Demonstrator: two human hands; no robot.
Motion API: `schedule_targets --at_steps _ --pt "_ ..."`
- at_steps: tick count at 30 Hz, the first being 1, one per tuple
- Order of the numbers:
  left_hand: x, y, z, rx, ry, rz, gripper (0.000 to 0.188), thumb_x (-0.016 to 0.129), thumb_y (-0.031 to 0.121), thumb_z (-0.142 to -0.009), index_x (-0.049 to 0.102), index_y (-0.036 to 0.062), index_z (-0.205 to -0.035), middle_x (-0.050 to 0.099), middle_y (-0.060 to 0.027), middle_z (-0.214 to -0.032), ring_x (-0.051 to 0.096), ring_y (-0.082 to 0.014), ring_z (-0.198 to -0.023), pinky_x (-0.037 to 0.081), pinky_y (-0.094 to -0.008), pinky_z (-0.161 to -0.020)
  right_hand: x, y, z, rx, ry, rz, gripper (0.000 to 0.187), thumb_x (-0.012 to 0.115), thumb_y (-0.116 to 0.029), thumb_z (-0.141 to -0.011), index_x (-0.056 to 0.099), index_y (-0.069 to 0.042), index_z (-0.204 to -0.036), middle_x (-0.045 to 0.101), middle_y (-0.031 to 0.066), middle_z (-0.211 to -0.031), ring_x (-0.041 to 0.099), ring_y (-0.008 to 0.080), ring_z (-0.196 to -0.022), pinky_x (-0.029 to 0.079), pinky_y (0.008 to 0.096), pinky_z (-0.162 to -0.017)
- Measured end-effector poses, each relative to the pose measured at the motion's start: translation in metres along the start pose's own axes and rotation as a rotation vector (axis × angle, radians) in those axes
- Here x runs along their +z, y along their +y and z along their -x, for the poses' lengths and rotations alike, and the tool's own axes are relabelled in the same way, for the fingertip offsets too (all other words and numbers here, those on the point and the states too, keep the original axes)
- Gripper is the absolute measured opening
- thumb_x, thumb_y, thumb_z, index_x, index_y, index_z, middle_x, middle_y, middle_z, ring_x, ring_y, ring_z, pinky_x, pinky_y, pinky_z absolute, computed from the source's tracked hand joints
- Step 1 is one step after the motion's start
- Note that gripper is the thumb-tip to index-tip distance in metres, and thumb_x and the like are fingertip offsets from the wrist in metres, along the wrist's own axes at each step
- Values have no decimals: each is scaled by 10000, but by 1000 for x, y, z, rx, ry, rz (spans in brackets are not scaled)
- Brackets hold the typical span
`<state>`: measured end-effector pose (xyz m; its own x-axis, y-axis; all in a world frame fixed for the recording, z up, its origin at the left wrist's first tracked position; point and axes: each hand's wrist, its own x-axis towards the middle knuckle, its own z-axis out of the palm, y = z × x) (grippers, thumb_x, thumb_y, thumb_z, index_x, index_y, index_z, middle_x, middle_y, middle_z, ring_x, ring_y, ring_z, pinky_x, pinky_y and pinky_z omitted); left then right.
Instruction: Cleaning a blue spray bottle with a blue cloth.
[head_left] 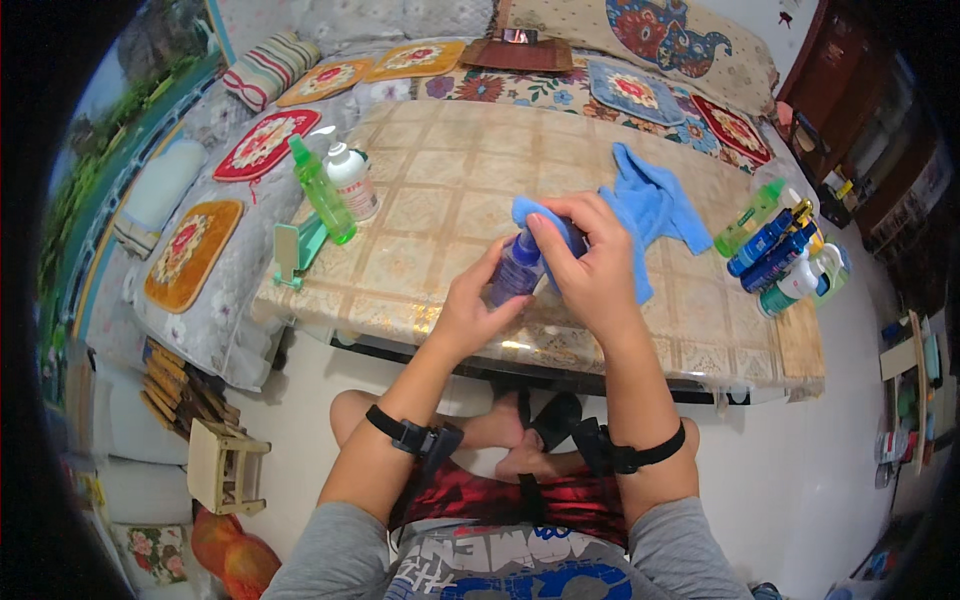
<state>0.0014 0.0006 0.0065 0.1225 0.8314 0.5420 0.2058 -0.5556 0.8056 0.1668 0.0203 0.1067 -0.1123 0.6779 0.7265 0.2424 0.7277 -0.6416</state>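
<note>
A translucent purple bottle (514,274) is held above the near part of the table (430,250), close to its front edge and a little right of the middle of the view. Its body is clasped by the left hand (478,312), with the thumb laid along the near side and the fingers wrapped around the far left. The bottle is held tilted, its long axis running from the base, at the lower left near the left thumb, to the blue neck (525,248), which is pointed away from the wearer and slightly to the right. A soft blue piece (524,209) is pinched between the thumb and curled fingers of the right hand (592,250), just beyond the neck; whether it is joined to the light-blue towel (632,205) cannot be told. That towel is spread in folds on the tabletop, partly covered by the right hand. At the left of the table a green spray bottle (325,195), a white pump bottle (353,185) and a mint-green stand (290,254) are placed close together. At the right edge, a clear green bottle (747,225) and blue bottles (758,247) are grouped with a white-and-green bottle (790,287).
</note>
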Motion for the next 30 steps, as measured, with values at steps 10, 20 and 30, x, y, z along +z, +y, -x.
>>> schedule_targets --at_steps 10,20,30 --pt "0 0 2 26 -3 -11 802 810 89 -799 415 30 -1494 613 -202 -1344 623 -267 -1215 472 -374 -1033 -4 -6 3 -144 2 152 156 768 -82 -824 713 -2 -947 633 134 -892 637 311 -790 507 383 -682" --pt "0 -1 3 30 16 -40 828 813 69 -786 402 34 -1503 610 -207 -1350 625 -267 -1212 484 -378 -1029 -1 -14 4 -329 38 364 179 766 -49 -792 691 -12 -950 588 126 -868 583 318 -801 486 411 -692" --pt "-1 -12 8 35 57 -13 824 792 42 -806 376 -28 -1514 625 -202 -1314 631 -225 -1172 499 -358 -1000 7 -23 9 -352 28 367 170 739 -16 -799 661 11 -948 583 140 -884 578 330 -808 485 419 -702"
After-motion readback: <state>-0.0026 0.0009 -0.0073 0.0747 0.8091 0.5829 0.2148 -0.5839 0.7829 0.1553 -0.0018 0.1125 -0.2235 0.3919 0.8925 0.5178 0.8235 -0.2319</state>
